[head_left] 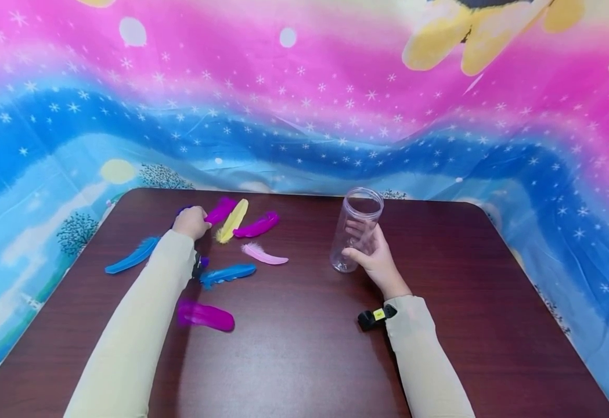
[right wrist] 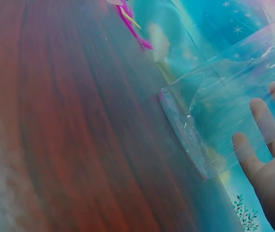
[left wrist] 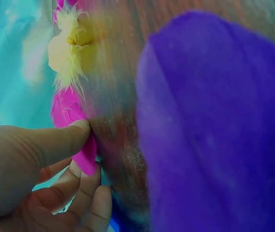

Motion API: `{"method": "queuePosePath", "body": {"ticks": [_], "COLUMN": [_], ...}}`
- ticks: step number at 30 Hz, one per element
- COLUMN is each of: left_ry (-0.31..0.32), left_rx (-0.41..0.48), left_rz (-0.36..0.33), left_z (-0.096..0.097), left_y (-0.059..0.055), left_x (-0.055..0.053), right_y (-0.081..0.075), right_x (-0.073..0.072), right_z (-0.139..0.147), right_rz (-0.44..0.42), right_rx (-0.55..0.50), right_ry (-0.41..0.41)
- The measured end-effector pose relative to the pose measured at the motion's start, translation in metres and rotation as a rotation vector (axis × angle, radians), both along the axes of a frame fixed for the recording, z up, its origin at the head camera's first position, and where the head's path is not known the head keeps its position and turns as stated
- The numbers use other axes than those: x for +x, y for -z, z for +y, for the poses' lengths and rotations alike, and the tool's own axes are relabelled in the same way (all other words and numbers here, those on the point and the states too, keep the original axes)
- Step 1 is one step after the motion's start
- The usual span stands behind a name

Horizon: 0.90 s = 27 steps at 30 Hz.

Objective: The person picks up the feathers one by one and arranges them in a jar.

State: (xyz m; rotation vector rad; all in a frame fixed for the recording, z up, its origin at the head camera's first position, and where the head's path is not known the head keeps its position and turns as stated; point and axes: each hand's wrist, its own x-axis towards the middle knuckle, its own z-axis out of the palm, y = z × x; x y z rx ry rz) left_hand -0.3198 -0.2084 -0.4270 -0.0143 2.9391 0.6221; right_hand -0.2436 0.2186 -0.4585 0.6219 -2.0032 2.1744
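At the far left of the table, my left hand (head_left: 191, 222) pinches the end of a magenta feather (head_left: 222, 210). The left wrist view shows that feather (left wrist: 77, 140) between my thumb (left wrist: 65, 141) and fingers. Beside it lie a yellow feather (head_left: 233, 220) and another magenta feather (head_left: 258, 225). A purple feather (left wrist: 215, 125) looms close to the left wrist camera. My right hand (head_left: 379, 261) grips a clear, lidless plastic jar (head_left: 339, 247) from its right side, thumb in front and fingers behind. The jar stands nearly upright, its open mouth up, with its base (right wrist: 183, 137) at the tabletop.
Blue feathers (head_left: 229, 274) (head_left: 133, 256), a pale pink feather (head_left: 265, 254) and a magenta feather (head_left: 207, 316) lie scattered around my left forearm. The dark wooden table (head_left: 294, 348) ends at a printed cloth backdrop (head_left: 304, 104) on the far side.
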Motion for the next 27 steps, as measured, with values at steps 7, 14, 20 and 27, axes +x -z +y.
{"method": "queuePosePath", "body": {"ticks": [7, 14, 20, 27], "left_ry": [0.0, 0.001, 0.01, 0.013], "left_rx": [0.024, 0.025, 0.024, 0.026], "left_rz": [-0.018, -0.022, -0.01, 0.007], "left_z": [0.0016, 0.0023, 0.0013, -0.0011], "left_y": [-0.0003, -0.0029, -0.0023, 0.0019], "left_x": [-0.0004, 0.0011, 0.0001, -0.0019], "right_y": [0.0001, -0.0036, -0.0048, -0.0053], "right_x": [0.0005, 0.0007, 0.0003, 0.0003], "right_z": [0.0009, 0.0019, 0.0029, 0.0052], "right_rz": [0.0, -0.01, -0.016, -0.035], "right_rx": [-0.007, 0.011, 0.032, 0.081], "right_ry": [-0.004, -0.014, -0.017, -0.005]}}
